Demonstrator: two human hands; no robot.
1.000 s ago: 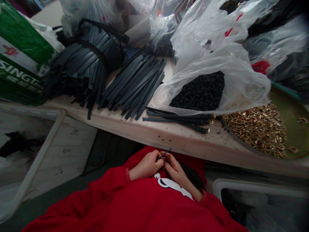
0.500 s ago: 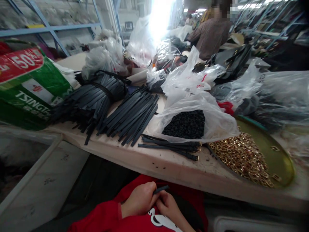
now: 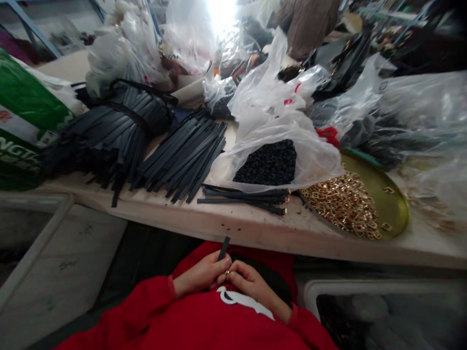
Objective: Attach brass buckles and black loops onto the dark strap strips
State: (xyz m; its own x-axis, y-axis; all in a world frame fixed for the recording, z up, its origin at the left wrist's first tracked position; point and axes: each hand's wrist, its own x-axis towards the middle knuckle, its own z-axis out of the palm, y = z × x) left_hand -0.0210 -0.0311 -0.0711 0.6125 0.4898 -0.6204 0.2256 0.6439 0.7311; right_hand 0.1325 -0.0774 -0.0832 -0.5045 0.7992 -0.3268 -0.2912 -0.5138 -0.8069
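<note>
Could drop the gold fitting (image 3: 227, 273) short of the worktop's (image 3: 255, 231) front edge if pinched too loosely; could twist the dark strap (image 3: 224, 248) if pulled unevenly. Holding strap in left hand (image 3: 204, 270), free end beyond thumb, toward that edge. Apparently pinching fitting in right hand (image 3: 246, 280). Cannot tell whether threaded together.

White capitals (image 3: 18, 151) reading "NGTA", cut off by the left edge, stand on the green pack (image 3: 32, 95) above smaller characters too blurred to read, while red marks (image 3: 288, 101) on the white plastic bag (image 3: 255, 104) and dark print (image 3: 382, 87) on the clear bag (image 3: 419, 97) are illegible.
</note>
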